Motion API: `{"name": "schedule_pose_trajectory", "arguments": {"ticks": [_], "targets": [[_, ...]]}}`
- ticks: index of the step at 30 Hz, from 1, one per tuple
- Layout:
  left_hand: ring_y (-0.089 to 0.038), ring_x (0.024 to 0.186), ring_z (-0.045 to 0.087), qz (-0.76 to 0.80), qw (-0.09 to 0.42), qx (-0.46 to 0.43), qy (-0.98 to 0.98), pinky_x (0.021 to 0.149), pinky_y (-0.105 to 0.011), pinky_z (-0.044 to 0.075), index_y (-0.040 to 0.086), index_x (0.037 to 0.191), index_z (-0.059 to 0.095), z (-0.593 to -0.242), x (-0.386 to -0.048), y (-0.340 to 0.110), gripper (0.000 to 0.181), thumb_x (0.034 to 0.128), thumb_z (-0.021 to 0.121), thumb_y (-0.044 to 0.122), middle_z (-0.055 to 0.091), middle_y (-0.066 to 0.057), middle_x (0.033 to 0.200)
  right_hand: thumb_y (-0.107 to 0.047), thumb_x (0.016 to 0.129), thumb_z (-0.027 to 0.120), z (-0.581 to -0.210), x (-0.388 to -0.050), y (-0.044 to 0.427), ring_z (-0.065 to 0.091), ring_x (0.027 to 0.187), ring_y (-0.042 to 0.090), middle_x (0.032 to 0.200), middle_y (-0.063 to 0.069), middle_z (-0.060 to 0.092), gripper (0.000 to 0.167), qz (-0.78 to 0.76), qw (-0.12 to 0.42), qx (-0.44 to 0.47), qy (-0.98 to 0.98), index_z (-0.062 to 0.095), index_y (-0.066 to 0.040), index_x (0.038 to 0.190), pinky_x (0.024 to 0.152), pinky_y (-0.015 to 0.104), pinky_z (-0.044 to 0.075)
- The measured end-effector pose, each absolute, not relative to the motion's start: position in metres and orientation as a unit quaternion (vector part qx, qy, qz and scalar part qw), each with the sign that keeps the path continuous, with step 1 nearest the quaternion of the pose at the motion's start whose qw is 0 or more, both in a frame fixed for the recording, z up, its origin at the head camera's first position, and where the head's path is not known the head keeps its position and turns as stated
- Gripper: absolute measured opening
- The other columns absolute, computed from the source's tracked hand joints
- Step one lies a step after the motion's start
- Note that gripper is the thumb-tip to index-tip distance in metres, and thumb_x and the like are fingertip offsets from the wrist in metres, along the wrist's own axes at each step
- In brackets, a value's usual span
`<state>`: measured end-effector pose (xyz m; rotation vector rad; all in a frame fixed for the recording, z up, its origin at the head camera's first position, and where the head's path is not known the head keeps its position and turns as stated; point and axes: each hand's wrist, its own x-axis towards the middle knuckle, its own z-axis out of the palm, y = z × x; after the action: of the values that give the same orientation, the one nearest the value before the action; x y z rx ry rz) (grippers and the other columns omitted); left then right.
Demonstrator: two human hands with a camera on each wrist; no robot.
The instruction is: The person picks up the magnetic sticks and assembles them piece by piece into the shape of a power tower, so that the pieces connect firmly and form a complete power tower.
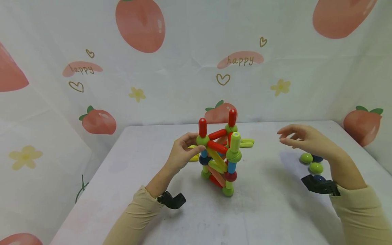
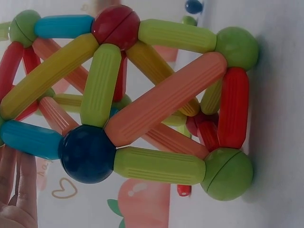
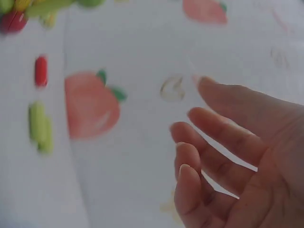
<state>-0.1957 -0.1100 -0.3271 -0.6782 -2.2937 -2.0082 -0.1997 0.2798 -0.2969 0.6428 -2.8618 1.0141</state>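
a steadying step seems in hand: the left hand pinches the ten o'clock top corner of a tall, glossy, multicoloured rod-and-ball tower, standing near twelve o'clock on the white table. the right hand hangs empty, fingers loosely curled, at three o'clock. the bare upright red rods probably call next for the glossy green balls at that hand's six o'clock.
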Motion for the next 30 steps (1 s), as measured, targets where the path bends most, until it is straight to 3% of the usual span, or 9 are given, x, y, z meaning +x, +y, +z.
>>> {"name": "schedule_pose_trajectory", "arguments": {"ticks": [3, 7, 13, 20, 23, 28, 30], "targets": [[-0.005, 0.095, 0.061, -0.642, 0.011, -0.22, -0.734, 0.084, -0.026, 0.055, -0.001, 0.121, 0.054, -0.328, -0.196, -0.11, 0.04, 0.0845, 0.067, 0.009, 0.06, -0.025, 0.115, -0.023, 0.09, 0.061, -0.312, -0.202, 0.312, 0.059, 0.079, -0.003, 0.099, -0.009, 0.063, 0.029, 0.309, -0.032, 0.174, -0.934, 0.059, -0.011, 0.116, 0.066, 0.021, 0.048], [-0.005, 0.095, 0.061, -0.641, 0.012, -0.219, -0.735, 0.084, -0.026, 0.055, -0.001, 0.121, 0.054, -0.328, -0.196, -0.11, 0.04, 0.0846, 0.067, 0.009, 0.06, -0.025, 0.115, -0.024, 0.09, 0.061, -0.33, -0.201, 0.346, 0.059, 0.081, -0.003, 0.095, -0.021, 0.061, 0.03, 0.309, -0.066, 0.144, -0.938, 0.058, -0.008, 0.116, 0.065, 0.021, 0.049], [-0.005, 0.095, 0.061, -0.642, 0.01, -0.219, -0.735, 0.084, -0.027, 0.055, -0.001, 0.121, 0.054, -0.33, -0.197, -0.111, 0.04, 0.0846, 0.067, 0.009, 0.06, -0.026, 0.115, -0.023, 0.088, 0.064, -0.352, -0.197, 0.379, 0.054, 0.082, -0.01, 0.093, -0.025, 0.06, 0.033, 0.297, -0.097, 0.126, -0.941, 0.059, -0.003, 0.114, 0.065, 0.02, 0.049], [-0.004, 0.094, 0.061, -0.642, 0.011, -0.217, -0.735, 0.084, -0.027, 0.055, -0.001, 0.121, 0.054, -0.329, -0.196, -0.111, 0.04, 0.0846, 0.067, 0.009, 0.06, -0.026, 0.115, -0.026, 0.085, 0.067, -0.368, -0.196, 0.392, 0.044, 0.086, -0.02, 0.095, -0.029, 0.056, 0.031, 0.277, -0.115, 0.115, -0.947, 0.063, -0.006, 0.108, 0.065, 0.018, 0.048], [-0.003, 0.094, 0.061, -0.643, 0.009, -0.216, -0.735, 0.084, -0.027, 0.055, -0.002, 0.121, 0.054, -0.328, -0.196, -0.111, 0.04, 0.0847, 0.067, 0.008, 0.06, -0.027, 0.115, -0.028, 0.083, 0.069, -0.372, -0.195, 0.393, 0.042, 0.085, -0.02, 0.101, -0.021, 0.059, 0.033, 0.265, -0.119, 0.106, -0.951, 0.064, -0.007, 0.108, 0.065, 0.018, 0.048], [-0.004, 0.094, 0.061, -0.641, 0.011, -0.22, -0.735, 0.084, -0.027, 0.055, -0.002, 0.121, 0.054, -0.326, -0.194, -0.11, 0.039, 0.0848, 0.067, 0.007, 0.06, -0.026, 0.115, -0.028, 0.082, 0.07, -0.377, -0.195, 0.392, 0.041, 0.082, -0.019, 0.113, 0.016, 0.062, 0.036, 0.253, -0.135, 0.1, -0.953, 0.063, -0.003, 0.107, 0.065, 0.02, 0.049], [-0.005, 0.094, 0.061, -0.64, 0.012, -0.219, -0.737, 0.084, -0.027, 0.055, -0.002, 0.121, 0.054, -0.326, -0.194, -0.109, 0.039, 0.0848, 0.067, 0.008, 0.06, -0.026, 0.115, -0.027, 0.082, 0.071, -0.377, -0.195, 0.391, 0.043, 0.08, -0.018, 0.112, 0.02, 0.062, 0.037, 0.249, -0.133, 0.102, -0.954, 0.063, -0.001, 0.107, 0.064, 0.021, 0.049]]}}
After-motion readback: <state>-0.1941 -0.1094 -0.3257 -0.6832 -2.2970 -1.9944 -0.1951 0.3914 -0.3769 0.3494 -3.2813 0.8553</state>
